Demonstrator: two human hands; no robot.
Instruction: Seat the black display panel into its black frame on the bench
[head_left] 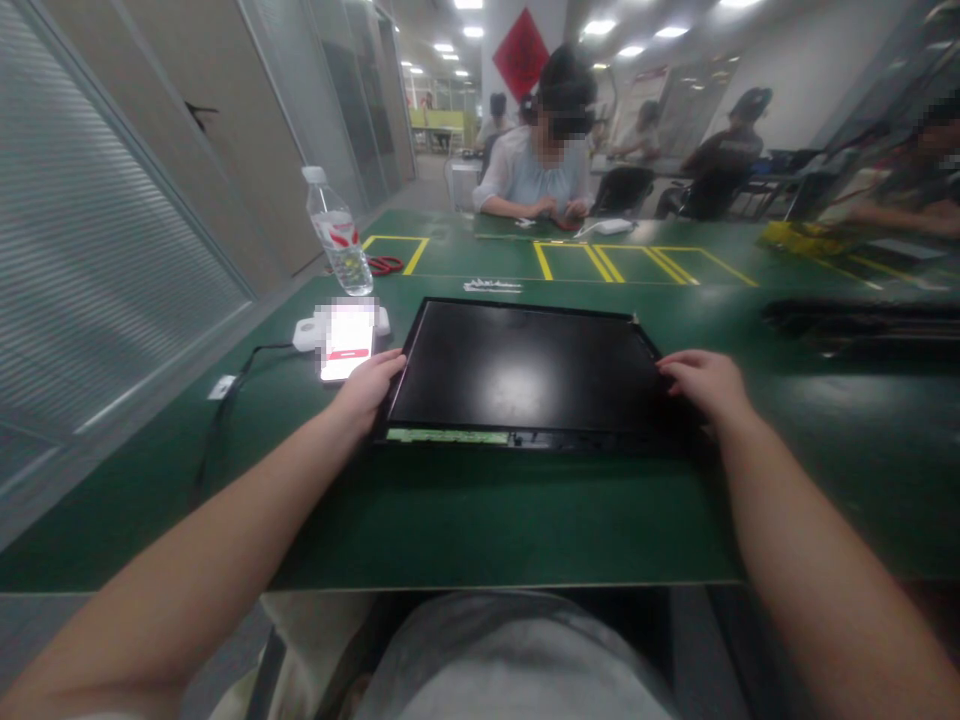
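Observation:
A black LCD screen panel (525,365) in a thin dark frame lies face up before me on the green table. Along its near edge runs a bare strip with a light green circuit board (450,437). My left hand (373,385) grips the panel's left edge, fingers resting on the rim and thumb side out of sight. At the opposite edge, my right hand (705,380) is closed on the frame near its upper right side, with thumb and fingers drawn together. Parts of both grips are hidden by the hands themselves.
Left of the panel are a lit phone (346,345) on a white power strip, a tilted-looking water bottle (341,235) and red-handled scissors (386,265). Small white pieces (491,286) lie beyond the panel. Dark parts (862,325) sit right. Another person (536,180) works opposite.

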